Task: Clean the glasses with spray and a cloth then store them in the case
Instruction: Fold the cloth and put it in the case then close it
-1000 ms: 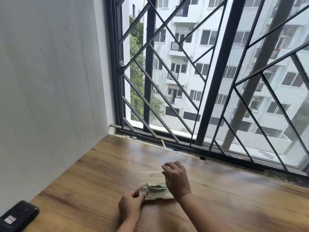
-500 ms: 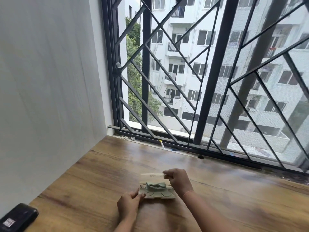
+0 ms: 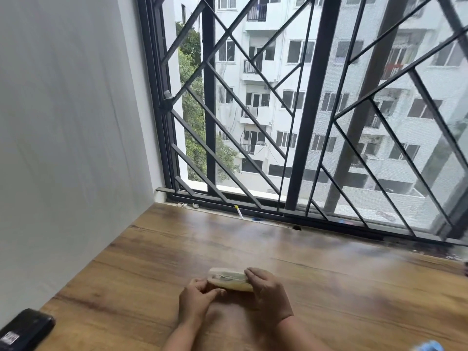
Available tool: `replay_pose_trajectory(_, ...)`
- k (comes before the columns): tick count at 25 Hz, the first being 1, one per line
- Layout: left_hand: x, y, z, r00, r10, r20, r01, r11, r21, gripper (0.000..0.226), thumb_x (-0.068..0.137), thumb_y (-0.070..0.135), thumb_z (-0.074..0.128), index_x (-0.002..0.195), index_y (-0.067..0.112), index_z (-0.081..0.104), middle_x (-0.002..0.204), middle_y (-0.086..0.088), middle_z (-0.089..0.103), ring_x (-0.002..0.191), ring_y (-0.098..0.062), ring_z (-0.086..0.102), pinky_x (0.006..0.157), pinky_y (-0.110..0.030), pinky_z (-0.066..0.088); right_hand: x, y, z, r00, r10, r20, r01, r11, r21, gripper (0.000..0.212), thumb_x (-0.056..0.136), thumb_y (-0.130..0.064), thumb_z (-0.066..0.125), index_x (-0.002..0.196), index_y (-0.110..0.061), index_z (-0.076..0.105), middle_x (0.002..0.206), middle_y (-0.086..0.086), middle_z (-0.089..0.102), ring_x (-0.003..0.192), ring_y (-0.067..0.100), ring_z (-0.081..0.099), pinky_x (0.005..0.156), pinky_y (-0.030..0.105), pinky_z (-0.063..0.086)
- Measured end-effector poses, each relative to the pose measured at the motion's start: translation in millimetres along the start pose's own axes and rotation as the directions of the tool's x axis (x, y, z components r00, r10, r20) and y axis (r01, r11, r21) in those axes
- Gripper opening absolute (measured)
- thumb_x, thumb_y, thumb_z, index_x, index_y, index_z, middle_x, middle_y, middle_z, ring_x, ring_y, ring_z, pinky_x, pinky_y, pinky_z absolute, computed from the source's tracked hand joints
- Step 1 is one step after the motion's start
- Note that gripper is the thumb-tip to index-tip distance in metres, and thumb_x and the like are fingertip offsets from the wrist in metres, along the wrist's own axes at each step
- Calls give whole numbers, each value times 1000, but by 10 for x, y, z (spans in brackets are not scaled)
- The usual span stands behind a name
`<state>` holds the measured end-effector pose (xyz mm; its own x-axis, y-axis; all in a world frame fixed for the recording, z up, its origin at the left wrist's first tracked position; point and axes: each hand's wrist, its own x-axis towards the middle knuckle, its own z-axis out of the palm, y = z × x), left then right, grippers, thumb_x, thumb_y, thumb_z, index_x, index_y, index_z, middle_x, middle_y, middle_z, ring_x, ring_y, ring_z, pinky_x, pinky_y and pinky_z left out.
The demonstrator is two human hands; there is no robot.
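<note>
Wooden table [image 3: 342,287] by a white wall [image 3: 63,122] and one barred window [image 3: 316,97]. At 6 o'clock, one case [image 3: 228,281], nearly closed; two hands, left hand [image 3: 195,302] and right hand [image 3: 268,295], each hold one end.

Two hands were counted: one left hand [image 3: 196,302] and one right hand [image 3: 268,292]. One beige case [image 3: 228,281] was recorded. One black box [image 3: 25,329], one yellow-tipped stick [image 3: 238,211] and one blue item [image 3: 430,347], only partly in view, were tallied on or beside one wooden bench [image 3: 354,287]. One barred window [image 3: 311,110] was noted.
</note>
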<state>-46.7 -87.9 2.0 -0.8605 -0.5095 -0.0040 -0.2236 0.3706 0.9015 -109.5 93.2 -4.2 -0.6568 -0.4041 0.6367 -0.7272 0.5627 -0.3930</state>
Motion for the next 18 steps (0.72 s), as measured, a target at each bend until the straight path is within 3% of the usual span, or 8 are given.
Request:
replay_pose_trajectory(3,31,-30,-19,999,30,-23,-29,999,37,8,74,15,76,66,14,74,68,2,60,72,-21,60,56,-12,35,-110,-21,50,997,-20,-78,21,1000,16,29,80,-8,48,102,-5,66,95,12,71,93,15,57,96,10,35)
replay_pose_trajectory(8,36,-34,9,996,80,-29,-77,992,97,3,70,9,77,72,11,76,65,6,58,67,-15,57,58,-9,35,-273,40,79,997,-55,-59,53,998,-30,42,73,1,41,105,-5,67,108,10,69,106,17,55,102,21,35)
replay_pose_trajectory(12,30,-39,18,996,83,-13,-81,989,126,4,69,9,77,71,12,76,67,6,58,71,-18,59,58,-10,34,-291,46,56,998,-44,-38,42,998,-49,45,71,0,39,105,-6,69,110,8,68,104,21,62,100,23,40)
replay_pose_trajectory(16,8,27,52,995,80,54,-88,982,166,12,71,16,76,66,27,74,67,10,58,74,-17,61,58,-16,36,-346,85,28,997,-16,-71,12,997,-70,45,72,1,37,105,-4,68,110,8,69,106,21,61,107,24,31)
replay_pose_trajectory(18,-18,77,95,993,72,94,-92,970,224,9,74,25,73,73,34,73,76,11,62,80,-15,60,63,-23,41,-407,174,21,995,11,-94,-20,996,-90,42,77,1,37,105,-4,67,110,7,69,106,22,61,109,25,28)
